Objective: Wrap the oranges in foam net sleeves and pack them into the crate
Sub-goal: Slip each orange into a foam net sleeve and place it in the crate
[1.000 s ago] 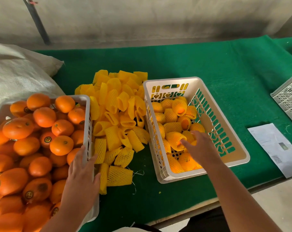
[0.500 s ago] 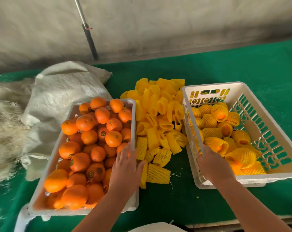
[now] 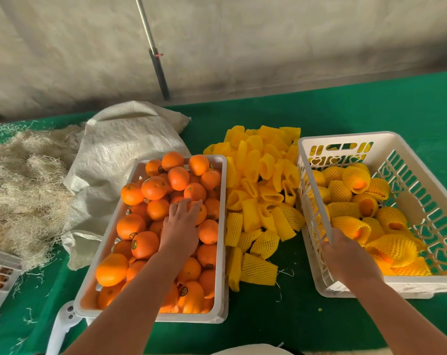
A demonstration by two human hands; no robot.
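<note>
- Oranges (image 3: pixel 150 219) without wrapping fill the white tray (image 3: pixel 223 226) on your left side, on the green table cover (image 3: pixel 345 111).
- Your left hand (image 3: pixel 180 229) lies on top of these oranges; the fingers are nearly straight and spread, and they hold nothing.
- Your right hand (image 3: pixel 343 254) is at the near left wall of the white crate (image 3: pixel 345 138); the fingers are hidden, so I cannot tell if it grips the rim.
- The crate contains oranges already wrapped in yellow foam net.
- The empty foam net sleeves (image 3: pixel 261 190) lie in 1 pile between tray and crate.
- A white woven sack (image 3: pixel 122 149) lies behind the tray.
</note>
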